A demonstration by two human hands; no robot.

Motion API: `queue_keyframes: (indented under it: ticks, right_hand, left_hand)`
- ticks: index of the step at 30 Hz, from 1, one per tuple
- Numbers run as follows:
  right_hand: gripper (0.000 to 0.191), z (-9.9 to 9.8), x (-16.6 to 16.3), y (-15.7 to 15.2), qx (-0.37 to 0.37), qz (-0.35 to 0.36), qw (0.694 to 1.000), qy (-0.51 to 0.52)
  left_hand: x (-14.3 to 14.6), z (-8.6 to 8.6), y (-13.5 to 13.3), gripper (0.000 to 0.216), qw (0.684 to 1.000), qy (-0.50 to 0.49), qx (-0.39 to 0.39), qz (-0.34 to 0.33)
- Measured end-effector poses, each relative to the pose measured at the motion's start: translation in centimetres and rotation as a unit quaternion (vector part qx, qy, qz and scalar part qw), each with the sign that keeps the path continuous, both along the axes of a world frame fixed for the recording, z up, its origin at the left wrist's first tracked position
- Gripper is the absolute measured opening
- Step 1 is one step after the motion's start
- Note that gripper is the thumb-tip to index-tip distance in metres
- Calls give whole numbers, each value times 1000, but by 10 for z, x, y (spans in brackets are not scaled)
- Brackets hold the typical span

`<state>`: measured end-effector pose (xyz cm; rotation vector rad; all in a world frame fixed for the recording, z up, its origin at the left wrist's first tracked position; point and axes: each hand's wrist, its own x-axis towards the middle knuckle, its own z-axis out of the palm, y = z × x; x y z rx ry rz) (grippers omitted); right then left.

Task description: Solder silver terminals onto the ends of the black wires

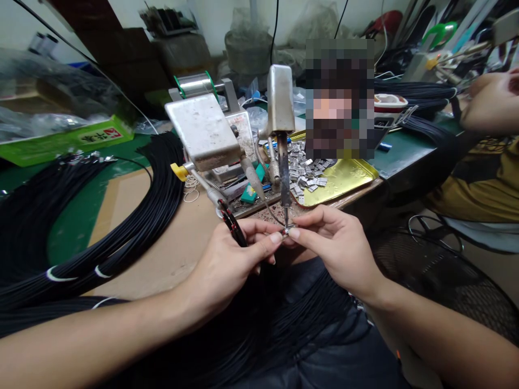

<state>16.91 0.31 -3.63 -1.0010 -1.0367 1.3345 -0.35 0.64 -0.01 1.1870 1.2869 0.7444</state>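
Observation:
My left hand [243,246] is closed round several black cables [233,222] with red wire ends, and its thumb and finger pinch one cable end. My right hand [338,243] pinches a small metal connector [287,230] against that end. Just above them, the tip of an upright soldering iron [286,183] comes down at the joint; whether it touches, I cannot tell. A thin solder feed tube [255,181] slants toward the same spot from the left. My fingers partly hide the connector and the wire.
A yellow tray [348,181] holds many loose metal connectors [310,173]. Black cable coils [162,189] lie on the left, and more cable hangs over my lap. Behind the solder machine [206,129] sits a solder spool [197,85]. A black fan [438,281] and a co-worker's hand [492,102] are on the right.

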Motion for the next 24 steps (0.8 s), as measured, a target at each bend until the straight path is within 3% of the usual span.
queue_keyframes:
  ticks: [14,24]
  right_hand:
    - [20,0,0,-1,1,-11,1000,-6]
    - [11,-6,-3,-5,45,-39,996,-60]
  left_hand:
    - [0,1,0,30,1000,-3,0,-10]
    - [2,4,-1,29,1000,12,-5,-2]
